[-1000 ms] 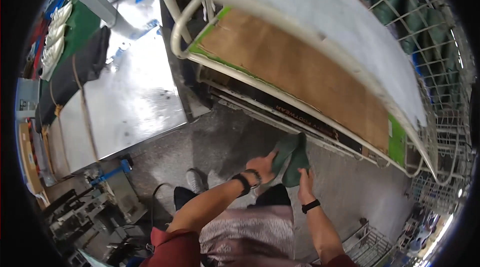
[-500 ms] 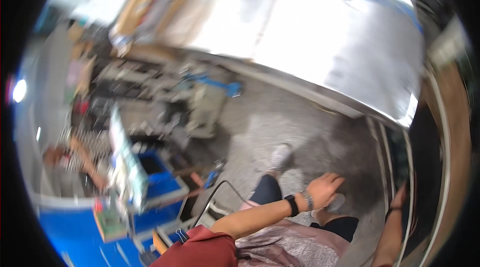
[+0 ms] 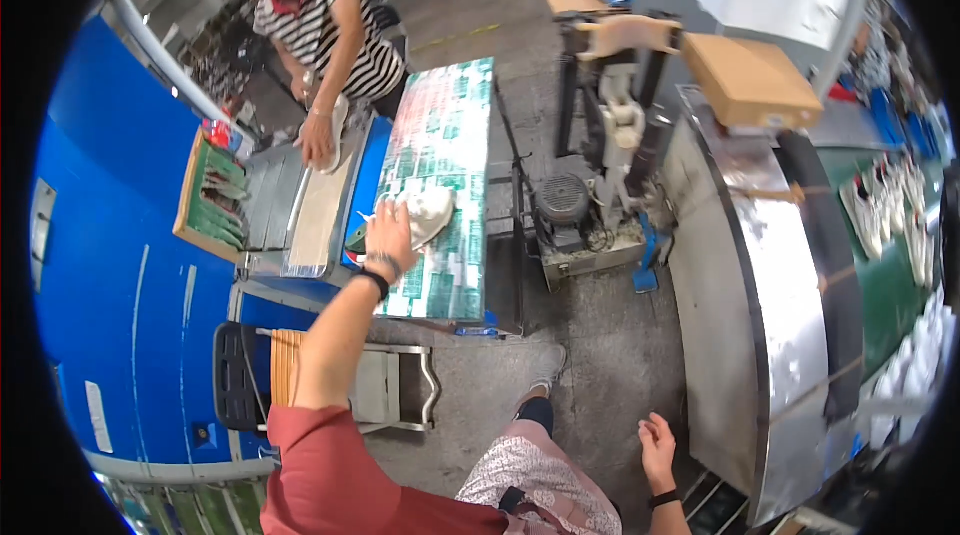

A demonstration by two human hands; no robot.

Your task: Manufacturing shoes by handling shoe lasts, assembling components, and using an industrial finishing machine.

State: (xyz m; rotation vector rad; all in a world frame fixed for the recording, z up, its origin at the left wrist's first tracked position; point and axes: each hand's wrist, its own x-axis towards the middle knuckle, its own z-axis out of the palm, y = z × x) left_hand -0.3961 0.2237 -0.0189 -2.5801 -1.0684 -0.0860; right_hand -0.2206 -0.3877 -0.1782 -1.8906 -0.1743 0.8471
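My left arm reaches forward across a tall table covered with a green, white and pink patterned sheet (image 3: 455, 125). A white shoe (image 3: 432, 213) lies on that sheet, and my left hand (image 3: 391, 238) is closed over its near left end. Part of the shoe is hidden under my fingers. Low on the right, my right hand (image 3: 657, 450) hangs over the floor, fingers loosely apart and nothing in it.
Across the table, a person in a striped shirt (image 3: 335, 25) handles another white shoe on a conveyor (image 3: 320, 220). A folding chair (image 3: 380, 385) stands below it. Ahead is a machine with a motor (image 3: 562, 200); a metal bench (image 3: 775, 285) runs along the right.
My view has swung left from the shiny metal bench to the patterned table. My left hand has gone from hanging over the floor to holding the white shoe.
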